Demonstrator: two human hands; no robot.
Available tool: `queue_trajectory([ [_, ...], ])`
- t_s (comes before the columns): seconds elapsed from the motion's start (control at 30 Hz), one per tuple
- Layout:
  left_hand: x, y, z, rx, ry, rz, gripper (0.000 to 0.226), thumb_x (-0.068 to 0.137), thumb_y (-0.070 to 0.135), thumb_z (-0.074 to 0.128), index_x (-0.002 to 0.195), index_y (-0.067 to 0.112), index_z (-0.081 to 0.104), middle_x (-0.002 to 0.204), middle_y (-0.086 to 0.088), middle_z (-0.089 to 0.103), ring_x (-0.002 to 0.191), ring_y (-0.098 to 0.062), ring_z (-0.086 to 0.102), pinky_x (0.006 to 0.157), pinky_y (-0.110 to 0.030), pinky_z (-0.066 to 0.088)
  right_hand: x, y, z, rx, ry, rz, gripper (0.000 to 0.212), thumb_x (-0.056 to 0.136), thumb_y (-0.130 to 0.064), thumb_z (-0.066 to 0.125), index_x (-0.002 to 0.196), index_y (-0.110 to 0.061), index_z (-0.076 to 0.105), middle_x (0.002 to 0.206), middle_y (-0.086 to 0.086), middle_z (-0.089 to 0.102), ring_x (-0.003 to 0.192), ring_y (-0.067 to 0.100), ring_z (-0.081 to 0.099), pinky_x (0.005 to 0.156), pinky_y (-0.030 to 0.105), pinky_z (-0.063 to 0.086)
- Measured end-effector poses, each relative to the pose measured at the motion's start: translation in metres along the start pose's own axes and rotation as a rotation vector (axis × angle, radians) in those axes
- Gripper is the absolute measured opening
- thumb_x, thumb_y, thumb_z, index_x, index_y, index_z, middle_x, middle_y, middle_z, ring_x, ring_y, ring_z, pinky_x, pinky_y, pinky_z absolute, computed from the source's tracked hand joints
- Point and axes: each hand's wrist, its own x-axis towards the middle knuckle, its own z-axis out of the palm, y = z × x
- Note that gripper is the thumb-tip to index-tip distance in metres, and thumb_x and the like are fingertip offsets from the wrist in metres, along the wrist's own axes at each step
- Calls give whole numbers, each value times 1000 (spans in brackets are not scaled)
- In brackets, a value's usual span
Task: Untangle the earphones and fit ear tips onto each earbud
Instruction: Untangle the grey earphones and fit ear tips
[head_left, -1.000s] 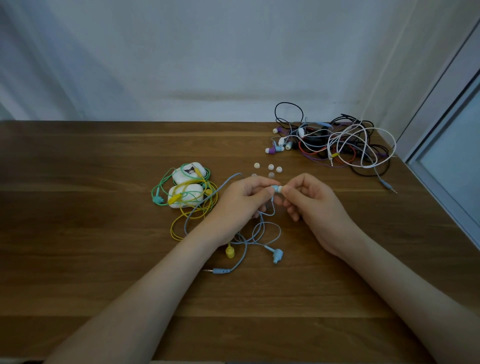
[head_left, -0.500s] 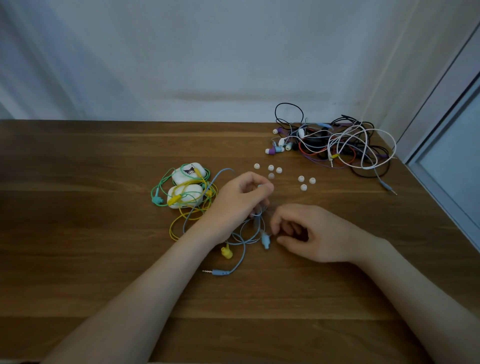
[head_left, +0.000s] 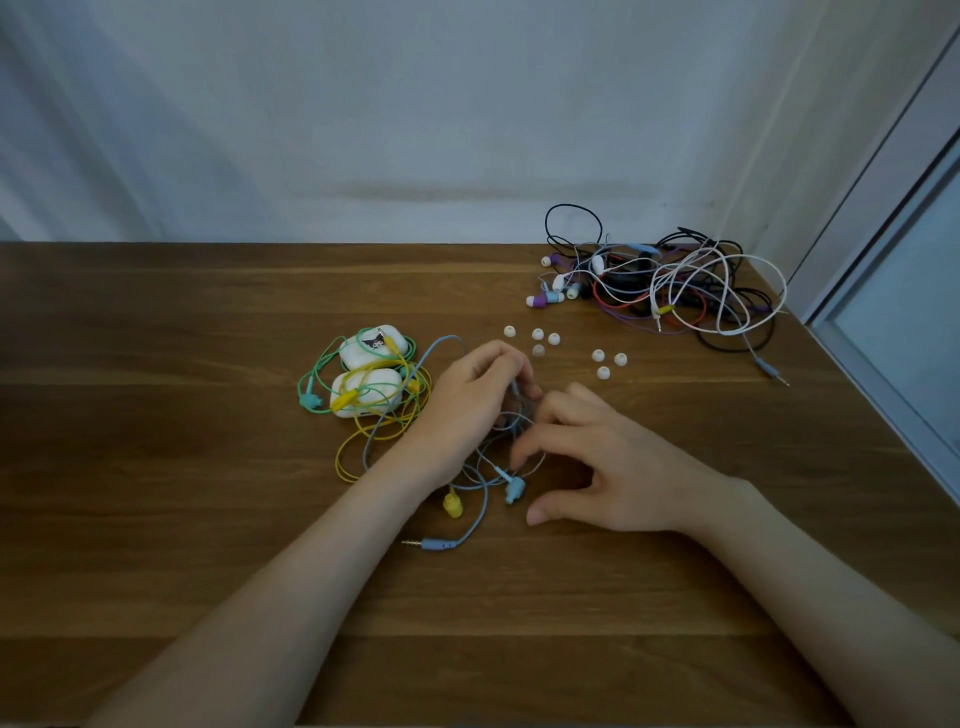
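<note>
We are curling our left hand (head_left: 470, 400) round the cord of the blue earphones (head_left: 452, 543) – its loops are lying on the wooden table (head_left: 182, 467) between our hands, with one blue earbud (head_left: 515, 490) just beside our right thumb and the plug (head_left: 434, 544) nearer to us. Our right hand (head_left: 602, 470) is hovering over the loops, fingers spread and loosely bent, gripping nothing. White ear tips (head_left: 538, 334) are lying loose just beyond our hands, a tangled pile of earphones (head_left: 675, 291) is sitting at the far right – and two white cases (head_left: 366, 387) wrapped in green and yellow cords are sitting left of our left hand
</note>
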Motion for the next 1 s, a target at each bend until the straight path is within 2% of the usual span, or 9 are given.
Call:
queue_trajectory([
  [0.2,-1,-5,2,157,-26,102,30,98,27,47,70,23,53,62,12,50,66,-8,48,69,-35,40,2,-3,5,-32,106,-24,21,83,-48,59,92,-29,66,98,-17,35,97,2,34,84,10,31],
  [0.33,0,-6,2,139,30,130,19,100,18,43,90,26,57,78,11,58,69,1,54,70,-25,46,3,-1,6,60,177,25,16,82,-41,61,91,-29,64,102,-20,37,106,1,36,90,5,25],
  [0.4,-1,-5,1,93,20,129,24,99,10,39,98,27,56,82,9,61,69,4,56,68,-22,46,3,0,4,130,266,68,15,81,-41,60,90,-29,63,110,-23,39,111,0,36,94,5,24],
  [0.53,-4,-2,-2,-11,-16,130,32,91,-3,37,94,18,60,74,1,56,68,-13,50,66,-26,41,5,1,-5,297,362,140,11,82,-43,55,89,-37,60,110,-23,47,109,-3,43,90,9,34],
  [0.6,-3,-1,-3,-37,-51,110,27,88,0,40,88,16,62,67,0,52,67,-20,45,63,-28,38,5,2,-7,337,363,149,12,82,-43,52,91,-38,58,107,-21,51,105,-3,46,84,11,39],
  [0.67,-2,-1,-4,-21,-108,88,21,93,12,44,82,16,62,64,0,51,63,-14,46,63,-28,38,5,6,-7,321,382,155,11,83,-41,50,91,-38,57,104,-20,52,104,-2,47,83,16,41],
  [0.8,-2,-3,-5,107,-209,109,31,90,43,50,70,21,58,63,4,52,62,-9,46,65,-29,36,6,12,-6,281,437,170,8,85,-35,54,92,-35,55,104,-16,51,103,5,48,84,19,42],
  [0.93,-2,-4,-5,151,-216,138,29,98,31,50,73,17,54,64,6,51,58,-1,45,62,-20,35,7,20,-10,220,476,217,10,87,-31,57,95,-24,58,100,-12,52,99,5,49,83,15,40],
  [1.0,-1,-4,-5,123,-182,137,27,100,25,47,75,16,53,64,6,53,55,3,45,60,-14,36,6,31,-12,67,538,341,14,92,-23,55,106,-23,57,103,-11,52,102,6,47,89,21,39],
])
